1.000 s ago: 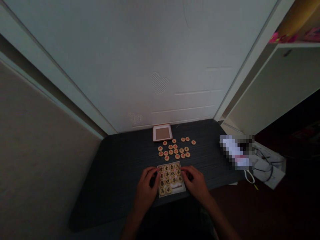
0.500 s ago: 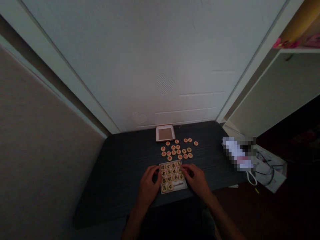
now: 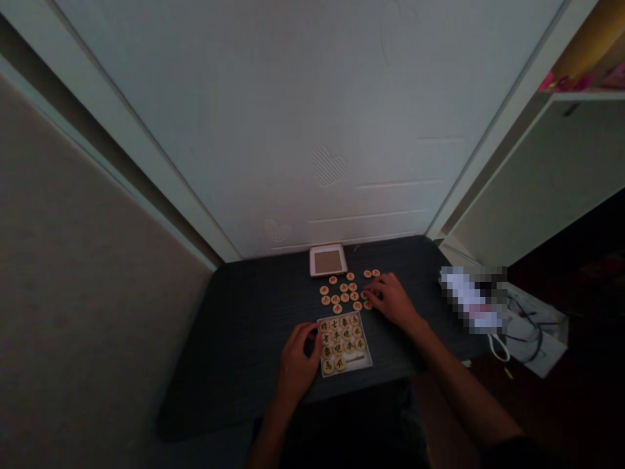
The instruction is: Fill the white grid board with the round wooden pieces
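A shallow white box (image 3: 364,366) lies in front of me, filled with rows of round black-lettered Chinese chess pieces (image 3: 338,348); its lower right corner holds no piece. My left hand (image 3: 299,357) pinches the box's left edge between thumb and fingers. Beyond the box, red-lettered Chinese chess pieces (image 3: 344,298) are spread loosely over the table. At the right side of that spread, my right hand (image 3: 390,299) has its thumb and fingertips closed around a Chinese chess piece, mostly hidden by the fingers. Other pieces lie close by its fingertips.
A box lid (image 3: 328,260) with a pinkish rim lies against the wall at the table's back. The dark table (image 3: 244,326) meets a white panel behind. To the right are a blurred white item (image 3: 466,299) and a pale box with cables (image 3: 537,332).
My right hand has let go of the box's right edge and moved up and forward to the loose pieces. My left hand stays on the box. The view has shifted slightly.
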The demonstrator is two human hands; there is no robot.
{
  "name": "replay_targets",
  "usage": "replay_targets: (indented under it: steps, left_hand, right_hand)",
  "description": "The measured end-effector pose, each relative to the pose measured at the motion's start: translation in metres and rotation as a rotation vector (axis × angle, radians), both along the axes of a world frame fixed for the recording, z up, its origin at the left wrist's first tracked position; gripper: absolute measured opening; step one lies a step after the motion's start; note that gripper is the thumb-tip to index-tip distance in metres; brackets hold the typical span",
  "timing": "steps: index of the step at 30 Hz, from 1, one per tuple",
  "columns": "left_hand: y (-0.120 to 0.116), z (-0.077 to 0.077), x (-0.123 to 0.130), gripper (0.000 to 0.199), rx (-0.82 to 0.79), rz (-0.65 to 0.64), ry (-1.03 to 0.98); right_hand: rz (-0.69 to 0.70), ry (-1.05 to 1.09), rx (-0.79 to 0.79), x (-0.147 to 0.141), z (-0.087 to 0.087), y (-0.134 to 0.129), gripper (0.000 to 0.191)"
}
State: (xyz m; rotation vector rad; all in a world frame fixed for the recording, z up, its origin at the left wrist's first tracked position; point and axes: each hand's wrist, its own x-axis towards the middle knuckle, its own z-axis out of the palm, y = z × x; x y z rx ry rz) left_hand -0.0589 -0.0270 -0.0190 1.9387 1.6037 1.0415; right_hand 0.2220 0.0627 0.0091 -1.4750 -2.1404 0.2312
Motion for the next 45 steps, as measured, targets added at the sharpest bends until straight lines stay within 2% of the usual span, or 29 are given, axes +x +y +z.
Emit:
replay_targets:
  steps: [9, 12, 20, 32, 35, 39, 42, 45]
  left_hand:
    - [0.0, -0.001, -0.001, 0.023, -0.019, -0.009, -0.006]
    - [0.0, -0.003, -0.002, 0.023, -0.023, -0.011, -0.007]
    - [0.0, -0.003, -0.002, 0.023, -0.017, -0.007, -0.006]
    - [0.0, -0.002, -0.003, 0.023, -0.012, -0.009, -0.026]
    - [-0.001, -0.002, -0.003, 0.023, -0.027, -0.013, -0.025]
    - [-0.001, -0.002, -0.003, 0.024, -0.033, -0.017, -0.037]
    - [0.0, -0.003, -0.003, 0.024, -0.037, -0.027, -0.045]
    - [0.0, -0.003, -0.003, 0.023, -0.045, -0.021, -0.049]
  right_hand:
    - [-0.038, -0.067, -0.019, -0.004, -0.006, 0.027, 0.01]
    - [-0.051, -0.085, -0.014, -0.004, -0.004, 0.028, 0.012]
    - [0.017, -0.148, -0.046, -0.005, 0.005, 0.028, 0.008]
    - [-0.029, -0.136, -0.064, -0.012, 0.001, 0.034, 0.004]
    - [-0.031, -0.082, -0.039, -0.012, 0.004, 0.032, 0.005]
    - [-0.031, 0.026, 0.001, -0.011, 0.012, 0.026, 0.022]
    - [-0.019, 0.105, 0.018, -0.007, 0.015, 0.012, 0.031]
    - [-0.014, 0.251, 0.02, -0.003, 0.014, -0.01, 0.031]
